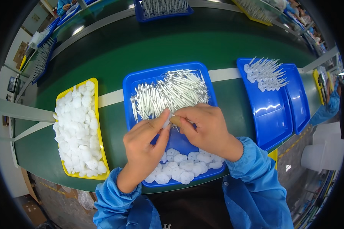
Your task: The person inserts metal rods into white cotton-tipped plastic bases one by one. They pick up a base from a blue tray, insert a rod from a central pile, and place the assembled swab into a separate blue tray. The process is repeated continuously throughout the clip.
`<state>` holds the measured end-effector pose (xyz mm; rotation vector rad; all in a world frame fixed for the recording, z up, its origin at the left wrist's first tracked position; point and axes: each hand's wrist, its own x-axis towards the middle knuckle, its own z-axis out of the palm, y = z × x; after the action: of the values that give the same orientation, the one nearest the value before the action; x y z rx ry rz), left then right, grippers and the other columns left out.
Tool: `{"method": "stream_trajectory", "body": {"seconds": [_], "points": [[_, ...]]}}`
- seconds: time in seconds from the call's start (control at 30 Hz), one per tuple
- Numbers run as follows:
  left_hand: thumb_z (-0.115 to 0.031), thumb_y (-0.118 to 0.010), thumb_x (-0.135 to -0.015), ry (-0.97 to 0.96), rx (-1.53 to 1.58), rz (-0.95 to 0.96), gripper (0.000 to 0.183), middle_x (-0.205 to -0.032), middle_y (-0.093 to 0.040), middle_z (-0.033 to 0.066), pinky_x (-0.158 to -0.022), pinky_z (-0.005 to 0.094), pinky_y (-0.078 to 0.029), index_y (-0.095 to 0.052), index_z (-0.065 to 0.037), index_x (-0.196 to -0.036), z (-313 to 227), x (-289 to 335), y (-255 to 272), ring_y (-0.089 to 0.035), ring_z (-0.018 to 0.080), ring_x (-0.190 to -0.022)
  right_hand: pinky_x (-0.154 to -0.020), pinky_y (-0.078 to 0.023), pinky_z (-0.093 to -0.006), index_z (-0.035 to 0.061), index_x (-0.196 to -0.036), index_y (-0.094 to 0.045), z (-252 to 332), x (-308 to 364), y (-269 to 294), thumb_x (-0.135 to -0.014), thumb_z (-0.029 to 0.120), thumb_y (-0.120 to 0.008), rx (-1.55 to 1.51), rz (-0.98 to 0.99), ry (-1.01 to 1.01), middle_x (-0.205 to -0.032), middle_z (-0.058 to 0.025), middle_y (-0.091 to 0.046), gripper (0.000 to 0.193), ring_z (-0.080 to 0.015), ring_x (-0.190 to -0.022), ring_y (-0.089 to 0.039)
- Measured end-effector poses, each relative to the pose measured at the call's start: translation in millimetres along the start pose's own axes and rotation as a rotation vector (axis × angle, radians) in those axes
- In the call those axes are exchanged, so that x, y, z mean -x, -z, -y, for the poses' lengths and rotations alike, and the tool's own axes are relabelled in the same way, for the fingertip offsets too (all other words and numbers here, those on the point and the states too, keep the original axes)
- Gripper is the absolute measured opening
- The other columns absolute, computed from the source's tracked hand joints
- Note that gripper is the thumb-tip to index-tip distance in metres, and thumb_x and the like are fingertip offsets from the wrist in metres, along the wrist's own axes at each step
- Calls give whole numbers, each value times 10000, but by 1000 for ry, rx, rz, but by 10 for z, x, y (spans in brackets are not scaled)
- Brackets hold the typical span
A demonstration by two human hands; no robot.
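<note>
Over the middle of a blue tray (187, 144), my two hands meet at the fingertips. My left hand (146, 142) pinches a small white plastic piece (166, 123), mostly covered by the fingers. Closed in a pinch right beside it is my right hand (208, 124), with a tan cover on one fingertip; what it grips is hidden. Thin white sticks with dark ends (168, 93) are heaped in the tray's far half. White, round, petal-edged plastic discs (183, 166) lie along its near edge, below my wrists.
To the left, a yellow tray (104, 158) is piled with white discs. On the right, a blue tray (269, 118) carries upright disc-and-stick pieces (267, 74), beside another blue tray (300, 97). A filled blue tray (164, 17) sits at the far side of the green table (103, 49).
</note>
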<state>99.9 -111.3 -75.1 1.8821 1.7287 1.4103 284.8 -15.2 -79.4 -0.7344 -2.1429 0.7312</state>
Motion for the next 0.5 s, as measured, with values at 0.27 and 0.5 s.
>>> {"method": "stream_trajectory", "body": {"seconds": [0.27, 0.5], "points": [[27, -894, -913, 332, 477, 63, 452, -1334, -749, 156, -826, 301, -675, -777, -12, -1348, 62, 11, 6, -746, 174, -1085, -710, -563, -397, 114, -1135, -823, -51, -11, 22, -874, 103, -868, 29, -51, 133, -885, -47, -799, 265, -265, -789, -770], [85, -921, -843, 155, 369, 21, 536, -1327, -719, 142, -789, 269, -681, -785, -23, -1350, 104, -57, 79, -756, 182, -1079, -894, -543, -399, 155, -1279, -826, -55, -73, 120, -824, 77, -860, 251, -55, 439, -1131, -11, -793, 463, -225, -999, -750]]}}
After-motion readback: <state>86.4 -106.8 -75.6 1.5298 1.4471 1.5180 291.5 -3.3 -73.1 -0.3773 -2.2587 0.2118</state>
